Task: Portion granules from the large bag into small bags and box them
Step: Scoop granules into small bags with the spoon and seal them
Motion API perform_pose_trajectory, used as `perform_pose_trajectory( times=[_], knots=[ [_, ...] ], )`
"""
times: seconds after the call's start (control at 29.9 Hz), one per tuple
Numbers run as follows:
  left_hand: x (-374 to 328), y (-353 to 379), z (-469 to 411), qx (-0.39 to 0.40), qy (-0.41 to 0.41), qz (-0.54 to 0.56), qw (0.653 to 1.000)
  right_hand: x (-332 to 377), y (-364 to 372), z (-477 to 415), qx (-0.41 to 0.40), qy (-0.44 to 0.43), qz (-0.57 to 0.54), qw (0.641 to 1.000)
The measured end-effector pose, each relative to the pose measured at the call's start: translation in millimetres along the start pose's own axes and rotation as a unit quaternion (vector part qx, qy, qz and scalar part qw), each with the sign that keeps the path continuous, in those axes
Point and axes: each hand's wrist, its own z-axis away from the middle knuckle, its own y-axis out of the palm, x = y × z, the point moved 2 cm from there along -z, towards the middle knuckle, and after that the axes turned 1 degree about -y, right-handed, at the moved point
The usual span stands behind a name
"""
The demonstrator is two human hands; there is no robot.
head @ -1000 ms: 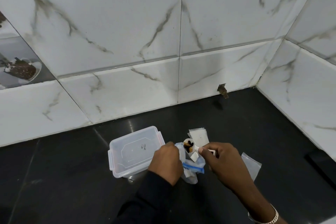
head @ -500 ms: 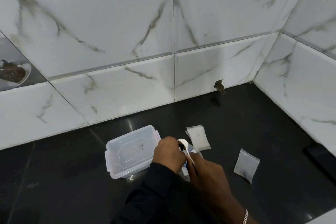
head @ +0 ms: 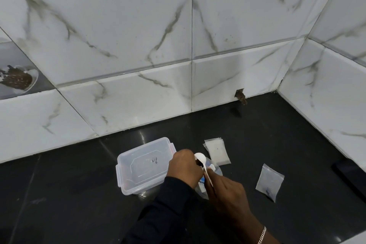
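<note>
By the clear box (head: pixel 121 176), left grip (head: pixel 186 167) clasps bag (head: pixel 217 171), right grip (head: pixel 224 191) holds plastic spoon (head: pixel 200 159).

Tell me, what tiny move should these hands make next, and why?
Probably tip the white spoon over toward the left hand, so its dark granules drop out. The right hand holds the spoon by its handle, bowl right beside the left hand's curled fingers; what, if anything, they grip is hidden.

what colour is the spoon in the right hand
White; the spoon in the right hand shows best in the head view.
</note>
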Motion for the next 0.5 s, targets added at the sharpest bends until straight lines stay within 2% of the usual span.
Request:
perform_pose_trajectory(
  times=[0.27,0.5],
  knots=[
    [8,3,-5,0.022,-0.019,-0.002,1.000,-2,2,4,0.016,0.001,-0.008,1.000],
    [12,2,-4,0.010,-0.004,0.007,1.000,2,-13,-9,-0.013,0.060,-0.063,0.996]
  ],
)
